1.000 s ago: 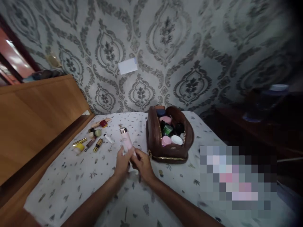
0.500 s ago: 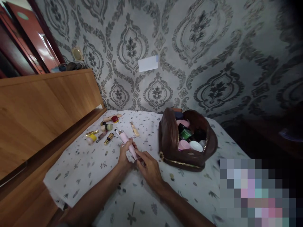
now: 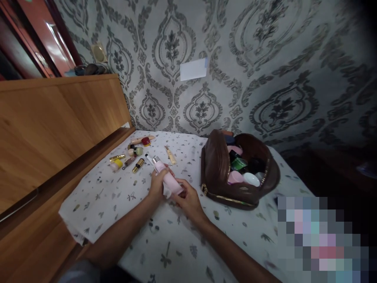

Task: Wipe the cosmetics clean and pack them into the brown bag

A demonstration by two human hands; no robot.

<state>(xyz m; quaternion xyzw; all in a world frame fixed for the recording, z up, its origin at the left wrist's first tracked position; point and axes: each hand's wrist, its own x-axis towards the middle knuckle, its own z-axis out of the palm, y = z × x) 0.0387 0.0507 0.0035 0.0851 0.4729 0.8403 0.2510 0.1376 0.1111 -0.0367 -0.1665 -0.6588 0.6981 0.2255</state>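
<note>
Both hands hold a pale pink cosmetic tube [image 3: 171, 181] with a silver cap, tilted with the cap away from me. My left hand [image 3: 158, 184] wraps around its middle. With its fingers, my right hand [image 3: 190, 199] grips the near end. Something white, perhaps a tissue, shows beneath the tube by my left palm, and a thin white item with a dark tip sticks out beside the cap. Past the hands lie a black and gold lipstick [image 3: 138, 165] and a slim beige tube [image 3: 170, 155].
To the right stands an unzipped brown cosmetic bag [image 3: 229, 199] holding jars and other items. Several small cosmetics, including a yellow-labelled bottle [image 3: 116, 165] and a red round container [image 3: 145, 141], lie at the back left. A wooden panel [image 3: 64, 114] borders the left side.
The pink tube has turned, so its broad face now shows. My right hand has shifted slightly right along with its near end. The view has moved a little.
</note>
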